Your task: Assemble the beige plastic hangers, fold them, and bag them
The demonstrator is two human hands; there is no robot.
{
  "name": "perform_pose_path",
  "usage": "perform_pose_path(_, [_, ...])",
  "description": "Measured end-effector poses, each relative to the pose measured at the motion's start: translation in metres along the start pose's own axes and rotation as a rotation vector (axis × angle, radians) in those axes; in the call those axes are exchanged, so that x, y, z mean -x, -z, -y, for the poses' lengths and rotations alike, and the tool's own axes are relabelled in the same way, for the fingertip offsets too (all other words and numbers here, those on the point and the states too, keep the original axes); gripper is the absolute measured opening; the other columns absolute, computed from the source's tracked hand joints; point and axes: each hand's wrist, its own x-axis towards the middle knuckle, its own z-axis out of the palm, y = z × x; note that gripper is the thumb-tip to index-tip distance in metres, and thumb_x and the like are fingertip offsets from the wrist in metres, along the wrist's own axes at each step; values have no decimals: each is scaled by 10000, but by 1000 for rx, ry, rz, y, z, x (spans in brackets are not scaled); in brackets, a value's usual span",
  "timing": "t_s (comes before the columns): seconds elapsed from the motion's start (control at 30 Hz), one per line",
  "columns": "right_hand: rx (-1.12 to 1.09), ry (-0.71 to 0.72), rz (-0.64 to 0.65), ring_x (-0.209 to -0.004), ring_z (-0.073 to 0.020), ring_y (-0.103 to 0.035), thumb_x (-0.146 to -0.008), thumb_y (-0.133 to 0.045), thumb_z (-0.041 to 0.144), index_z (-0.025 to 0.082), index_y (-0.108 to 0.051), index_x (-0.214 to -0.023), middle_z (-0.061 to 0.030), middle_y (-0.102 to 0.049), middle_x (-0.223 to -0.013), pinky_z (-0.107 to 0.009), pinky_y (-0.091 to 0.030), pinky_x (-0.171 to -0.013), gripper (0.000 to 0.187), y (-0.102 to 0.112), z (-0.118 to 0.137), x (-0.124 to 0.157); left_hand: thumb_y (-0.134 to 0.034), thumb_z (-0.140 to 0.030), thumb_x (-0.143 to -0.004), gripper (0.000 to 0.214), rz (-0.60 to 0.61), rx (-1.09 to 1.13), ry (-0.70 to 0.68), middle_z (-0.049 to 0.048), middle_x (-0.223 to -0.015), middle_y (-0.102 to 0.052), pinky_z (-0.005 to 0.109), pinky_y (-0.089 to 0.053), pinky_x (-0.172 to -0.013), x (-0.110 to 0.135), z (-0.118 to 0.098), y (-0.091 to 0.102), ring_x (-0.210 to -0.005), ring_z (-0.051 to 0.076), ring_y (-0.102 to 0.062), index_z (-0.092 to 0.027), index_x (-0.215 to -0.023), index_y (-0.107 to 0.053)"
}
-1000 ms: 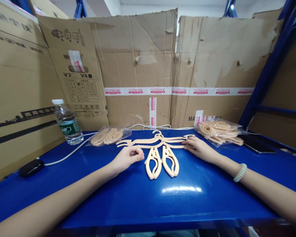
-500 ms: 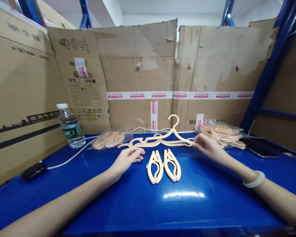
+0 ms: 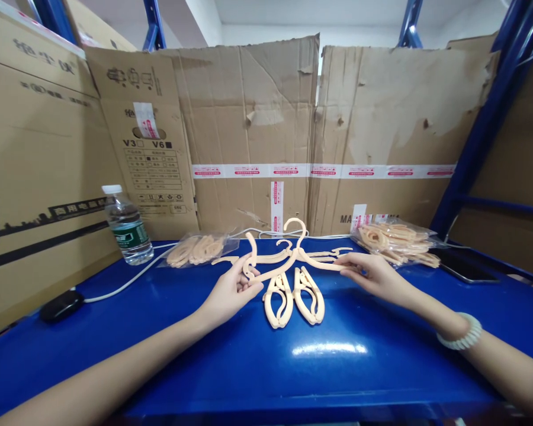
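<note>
Head view: a peach hanger [image 3: 298,253] is held hook-up between both hands above the blue table [image 3: 266,361], in front of another hanger [image 3: 269,258] lying flat and just beyond two folded hangers [image 3: 269,306]. By the left hand [image 3: 231,290], one end is gripped near a joint, where the end piece is bent upward; thumb and fingers are closed around it, though some of the contact is hidden. By the right hand [image 3: 375,275], the opposite arm's tip is pinched between thumb and fingertips. The material is judged to be light, fairly stiff plastic, perhaps smooth enough to slip a little; the thin joints are likely weakest, so twisting there is best avoided. A firm hold is probably best taken on the solid arms, close to each joint.
</note>
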Motion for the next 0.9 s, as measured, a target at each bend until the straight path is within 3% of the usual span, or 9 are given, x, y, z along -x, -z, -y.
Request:
perform_pose_path(0.2, [32, 90, -43, -750, -186, -599, -958, -463, 324, 165, -631, -1074, -84, -680, -911, -310, -485, -647, 260, -5, -1, 0, -516, -342, -885, 454, 39, -90, -121, 23, -837, -627, 304, -471, -742, 6, -12, 4, -791, 180, -599, -192, -1313, -490])
perform_pose_path(0.37, [315, 260, -117, -792, -223, -556, -961, -439, 226, 173, -651, -1056, -91, -682, -841, -351, -472, -696, 238, -4, -4, -1, -507, -338, -874, 318, -13, -87, -141, 8, -759, -617, 289, -452, -724, 6, -16, 5, -766, 180, -592, -188, -1138, -600])
perform_pose_path(0.63, [719, 181, -180, -657, -187, -655, -914, -452, 90, 167, -659, -995, -65, -729, -907, -269, -412, -546, 235, -5, 6, 5, -554, -397, -809, 290, -43, 42, -44, 11, -691, -615, 256, -390, -564, -1, -11, 4, -546, 122, -467, -146, -942, -616])
perform_pose_path(0.77, [842, 238, -236, -682, -172, -662, -908, -429, 61, 144, -658, -1015, -93, -701, -1078, -258, -425, -541, 266, -6, 12, 5, -573, -411, -792, 269, -38, 79, -35, 4, -684, -606, 262, -416, -575, -1, -14, 3, -543, 119, -481, -157, -874, -598])
perform_pose_path(0.9, [850, 265, -265, -786, -198, -666, -916, -396, 59, 144, -657, -1020, -120, -670, -1121, -272, -477, -594, 294, -7, 13, 6, -574, -407, -794, 253, -29, 92, -34, 1, -675, -598, 262, -426, -572, 0, -17, 3, -539, 119, -487, -162, -854, -593])
